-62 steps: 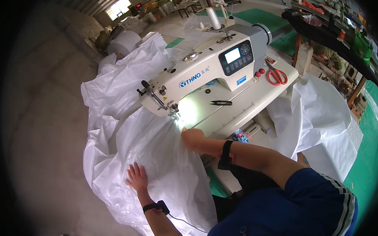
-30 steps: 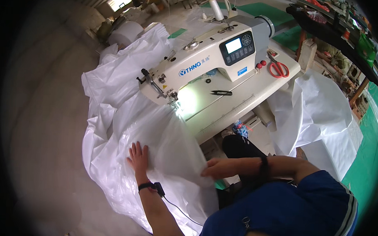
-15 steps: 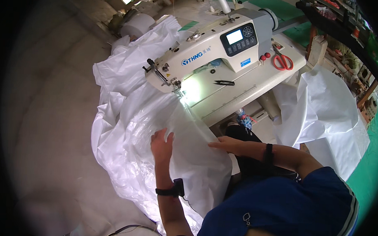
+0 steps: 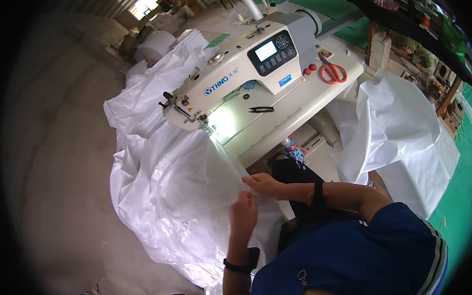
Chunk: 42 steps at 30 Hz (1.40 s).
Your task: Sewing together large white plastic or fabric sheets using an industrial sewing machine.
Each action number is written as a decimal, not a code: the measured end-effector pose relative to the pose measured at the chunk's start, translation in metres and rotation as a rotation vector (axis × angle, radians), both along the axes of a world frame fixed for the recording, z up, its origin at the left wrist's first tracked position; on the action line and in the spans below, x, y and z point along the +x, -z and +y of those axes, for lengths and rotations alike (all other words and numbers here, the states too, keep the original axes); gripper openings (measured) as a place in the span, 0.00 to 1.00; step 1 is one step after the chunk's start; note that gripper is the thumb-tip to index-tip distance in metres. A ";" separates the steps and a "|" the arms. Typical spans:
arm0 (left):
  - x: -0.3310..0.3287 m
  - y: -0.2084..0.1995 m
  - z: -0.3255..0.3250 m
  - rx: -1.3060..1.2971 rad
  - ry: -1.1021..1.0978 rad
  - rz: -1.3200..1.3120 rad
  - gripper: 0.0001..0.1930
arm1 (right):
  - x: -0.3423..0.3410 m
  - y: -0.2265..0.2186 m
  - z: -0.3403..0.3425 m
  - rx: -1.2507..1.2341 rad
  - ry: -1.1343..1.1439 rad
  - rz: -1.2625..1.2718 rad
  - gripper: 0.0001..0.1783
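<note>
A large white, glossy plastic sheet (image 4: 177, 182) drapes from under the needle of a white sewing machine (image 4: 228, 79) down over my lap and the left side. My right hand (image 4: 266, 185) pinches the sheet's right edge, a short way below the lit needle area. Just below and left of it, my left hand (image 4: 243, 213) is closed with curled fingers against the same sheet, its fingertips partly hidden. The sheet's edge runs taut from the needle to my right hand.
Small black thread snips (image 4: 261, 110), red-handled scissors (image 4: 333, 73) and two red balls (image 4: 310, 69) lie on the machine table (image 4: 278, 131). Another white sheet (image 4: 398, 127) hangs at the right. A white roll (image 4: 155, 46) stands behind the machine.
My left hand has moved right across the sheet toward my right hand, its spread fingers now closed. My right hand has shifted slightly left. The view has shifted, moving the machine left in the picture.
</note>
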<state>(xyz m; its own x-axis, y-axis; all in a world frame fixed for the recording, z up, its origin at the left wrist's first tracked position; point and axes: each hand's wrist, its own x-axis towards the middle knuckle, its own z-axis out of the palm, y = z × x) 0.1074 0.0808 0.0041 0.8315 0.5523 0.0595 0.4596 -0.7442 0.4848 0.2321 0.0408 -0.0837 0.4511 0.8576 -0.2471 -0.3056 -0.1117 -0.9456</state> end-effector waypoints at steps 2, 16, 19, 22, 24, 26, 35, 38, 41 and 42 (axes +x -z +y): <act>0.004 0.000 -0.022 0.055 -0.026 0.073 0.09 | -0.001 0.001 0.005 0.000 0.020 -0.041 0.19; -0.064 0.033 0.070 0.326 -0.260 -0.147 0.23 | -0.013 -0.044 -0.009 -0.168 -0.194 -1.075 0.40; -0.079 0.050 0.124 0.301 -0.259 -0.152 0.27 | -0.010 -0.045 0.010 -0.159 -0.156 -1.129 0.39; -0.085 0.060 0.159 0.409 -0.370 0.148 0.26 | -0.002 -0.051 0.025 -0.213 -0.163 -1.324 0.38; -0.081 0.061 0.175 0.451 -0.366 0.140 0.26 | 0.005 -0.058 0.034 -0.199 -0.153 -1.338 0.37; -0.074 0.059 0.189 0.473 -0.380 0.174 0.26 | 0.011 -0.063 0.045 -0.221 -0.167 -1.366 0.36; -0.041 0.044 0.238 0.445 -0.418 0.255 0.25 | 0.042 -0.077 0.108 -0.388 -0.216 -1.458 0.36; -0.034 0.041 0.251 0.395 -0.431 0.275 0.25 | 0.052 -0.076 0.122 -0.378 -0.222 -1.470 0.29; -0.025 0.039 0.263 0.388 -0.434 0.271 0.25 | 0.059 -0.073 0.137 -0.439 -0.204 -1.544 0.25; -0.022 0.038 0.267 0.377 -0.435 0.256 0.26 | 0.062 -0.073 0.143 -0.457 -0.218 -1.552 0.29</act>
<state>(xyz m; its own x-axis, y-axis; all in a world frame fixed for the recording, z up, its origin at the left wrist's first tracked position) 0.0850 0.3483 -0.0335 0.5488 0.8233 0.1449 0.8257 -0.5609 0.0598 0.2937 0.1843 -0.0112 0.3816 0.9220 0.0653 0.9116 -0.3637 -0.1917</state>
